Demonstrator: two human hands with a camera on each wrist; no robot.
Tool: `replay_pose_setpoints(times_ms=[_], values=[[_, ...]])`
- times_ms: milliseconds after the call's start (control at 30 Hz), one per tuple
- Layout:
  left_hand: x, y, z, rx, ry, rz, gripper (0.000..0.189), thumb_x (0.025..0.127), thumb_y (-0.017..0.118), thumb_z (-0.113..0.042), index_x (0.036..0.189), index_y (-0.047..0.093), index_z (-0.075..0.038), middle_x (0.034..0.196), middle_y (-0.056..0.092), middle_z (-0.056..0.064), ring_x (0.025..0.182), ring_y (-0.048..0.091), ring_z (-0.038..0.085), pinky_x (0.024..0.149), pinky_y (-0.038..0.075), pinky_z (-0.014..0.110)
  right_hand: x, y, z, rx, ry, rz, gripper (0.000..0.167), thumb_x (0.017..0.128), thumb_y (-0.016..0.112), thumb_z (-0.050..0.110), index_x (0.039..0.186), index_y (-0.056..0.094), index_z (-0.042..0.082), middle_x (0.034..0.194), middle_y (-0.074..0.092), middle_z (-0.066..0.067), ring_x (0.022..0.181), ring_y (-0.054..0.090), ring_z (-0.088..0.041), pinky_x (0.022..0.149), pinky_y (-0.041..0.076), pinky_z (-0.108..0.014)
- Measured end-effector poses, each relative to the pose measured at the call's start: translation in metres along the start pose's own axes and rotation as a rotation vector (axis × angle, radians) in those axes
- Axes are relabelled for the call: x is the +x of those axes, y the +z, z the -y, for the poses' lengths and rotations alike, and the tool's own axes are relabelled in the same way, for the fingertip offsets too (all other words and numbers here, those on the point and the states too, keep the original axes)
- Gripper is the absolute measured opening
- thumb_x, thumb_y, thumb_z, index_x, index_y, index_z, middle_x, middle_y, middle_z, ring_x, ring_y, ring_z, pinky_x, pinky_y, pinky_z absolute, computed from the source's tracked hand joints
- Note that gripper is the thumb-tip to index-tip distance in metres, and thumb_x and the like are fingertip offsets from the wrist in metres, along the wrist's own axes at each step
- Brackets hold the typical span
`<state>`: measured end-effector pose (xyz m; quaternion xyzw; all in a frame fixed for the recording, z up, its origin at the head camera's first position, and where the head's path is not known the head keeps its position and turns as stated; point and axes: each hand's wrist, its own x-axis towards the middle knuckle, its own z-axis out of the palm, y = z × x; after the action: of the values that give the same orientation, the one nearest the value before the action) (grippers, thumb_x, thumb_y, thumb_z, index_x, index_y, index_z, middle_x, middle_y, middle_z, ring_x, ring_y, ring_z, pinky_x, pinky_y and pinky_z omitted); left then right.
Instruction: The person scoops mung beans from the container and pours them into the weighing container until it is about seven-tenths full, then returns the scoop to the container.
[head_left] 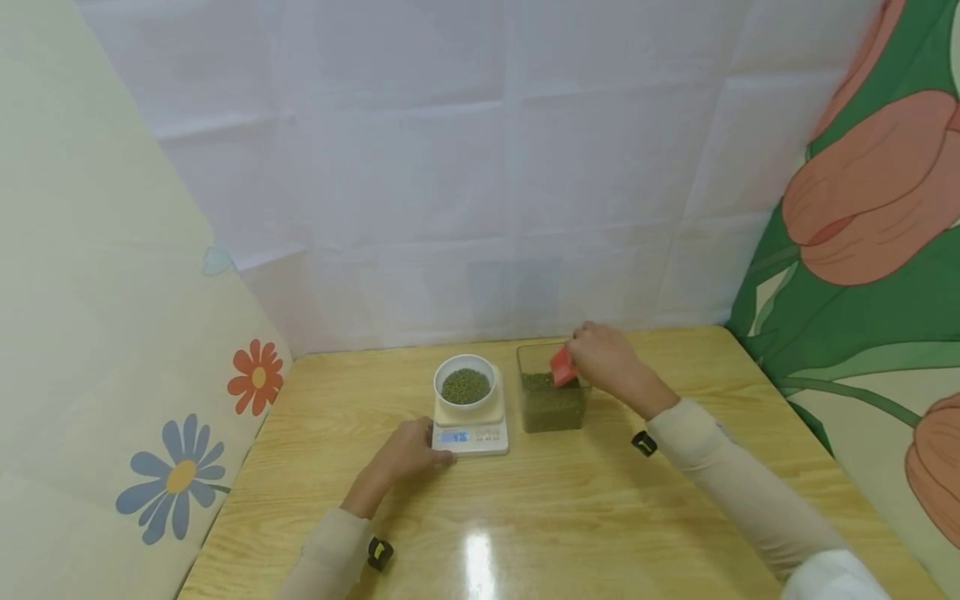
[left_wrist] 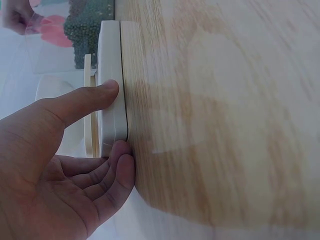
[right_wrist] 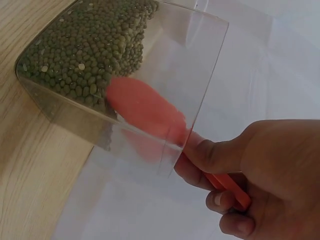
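Note:
My right hand (head_left: pixel 602 358) grips the handle of a red scoop (right_wrist: pixel 145 107), whose head is down inside a clear square container (head_left: pixel 552 410) and touches the green mung beans (right_wrist: pixel 85 52). On the left, my left hand (head_left: pixel 411 448) holds the near left corner of a white kitchen scale (head_left: pixel 491 444), thumb on its front side and fingers curled at its left side. A white bowl (head_left: pixel 465 360) with mung beans in it stands on the scale's platform. The scale's display (head_left: pixel 454 437) is lit, its digits too small to read surely.
The container stands just right of the scale on a wooden table (head_left: pixel 525 517). Behind the table hangs a white cloth (head_left: pixel 480 208). Flower-patterned panels rise at the left (head_left: pixel 90 375) and right.

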<state>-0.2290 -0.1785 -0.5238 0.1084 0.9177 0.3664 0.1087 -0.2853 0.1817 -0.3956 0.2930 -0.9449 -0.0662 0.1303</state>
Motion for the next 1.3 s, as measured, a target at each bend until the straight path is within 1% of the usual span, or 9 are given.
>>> replay_pose_setpoints(times_ms=[167,267,367,600,833,1033,1167,1300], values=[[0.0,0.0,0.0,-0.004,0.003,0.002,0.038,0.083,0.09,-0.023,0.109,0.07,-0.003,0.087,0.071,0.002,0.073,0.063,0.016,0.066,0.056,0.03,0.0,0.004,0.002,-0.047,-0.019,-0.027,0.017,0.075,0.085,-0.007,0.081,0.075,0.006,0.08,0.071,-0.009,0.075,0.061,-0.025,0.072,0.059,-0.037],[0.0,0.0,0.001,-0.006,-0.001,0.004,0.038,0.083,0.09,-0.024,0.108,0.07,-0.004,0.086,0.071,0.002,0.073,0.063,0.016,0.066,0.056,0.029,0.002,0.005,0.003,-0.049,-0.016,-0.018,0.018,0.074,0.084,-0.008,0.078,0.074,0.007,0.08,0.071,-0.009,0.075,0.06,-0.025,0.072,0.059,-0.038],[0.0,0.0,0.001,-0.003,0.008,0.004,0.038,0.083,0.09,-0.024,0.108,0.069,-0.003,0.087,0.072,0.002,0.073,0.063,0.016,0.065,0.056,0.029,0.003,0.007,0.004,-0.061,-0.015,-0.018,0.019,0.073,0.084,-0.008,0.076,0.074,0.008,0.08,0.071,-0.009,0.075,0.06,-0.026,0.072,0.059,-0.038],[0.0,0.001,0.002,-0.007,-0.004,0.003,0.04,0.083,0.09,-0.024,0.11,0.069,-0.003,0.088,0.072,0.002,0.074,0.064,0.016,0.067,0.056,0.03,0.004,0.008,0.008,-0.062,-0.006,-0.021,0.014,0.077,0.087,0.0,0.08,0.075,0.007,0.082,0.073,-0.01,0.075,0.06,-0.025,0.07,0.059,-0.038],[0.001,0.002,0.003,-0.012,-0.006,0.007,0.039,0.083,0.09,-0.024,0.11,0.07,-0.003,0.088,0.072,0.003,0.074,0.064,0.017,0.068,0.056,0.031,0.006,0.01,0.011,-0.078,-0.003,-0.018,0.012,0.081,0.085,0.001,0.078,0.075,0.008,0.083,0.074,-0.011,0.074,0.06,-0.026,0.069,0.058,-0.037],[0.001,0.001,0.003,-0.015,-0.004,0.01,0.04,0.083,0.09,-0.024,0.11,0.07,-0.004,0.089,0.072,0.003,0.074,0.064,0.017,0.068,0.057,0.032,0.007,0.013,0.011,-0.085,0.008,0.005,0.011,0.083,0.086,0.005,0.081,0.076,0.007,0.084,0.074,-0.011,0.075,0.06,-0.026,0.067,0.059,-0.037],[0.001,0.001,0.003,-0.016,-0.009,0.011,0.04,0.083,0.09,-0.025,0.111,0.069,-0.004,0.089,0.072,0.003,0.075,0.064,0.017,0.068,0.057,0.032,0.007,0.016,0.011,-0.091,0.014,0.019,0.011,0.084,0.087,0.01,0.084,0.077,0.006,0.085,0.074,-0.011,0.074,0.06,-0.025,0.066,0.059,-0.037],[0.001,0.001,0.002,-0.007,-0.007,0.009,0.04,0.083,0.09,-0.025,0.11,0.069,-0.003,0.088,0.072,0.003,0.074,0.064,0.017,0.068,0.056,0.032,0.008,0.017,0.012,-0.072,0.015,0.007,0.02,0.084,0.088,0.022,0.085,0.077,0.005,0.083,0.073,-0.011,0.073,0.059,-0.025,0.065,0.058,-0.037]])
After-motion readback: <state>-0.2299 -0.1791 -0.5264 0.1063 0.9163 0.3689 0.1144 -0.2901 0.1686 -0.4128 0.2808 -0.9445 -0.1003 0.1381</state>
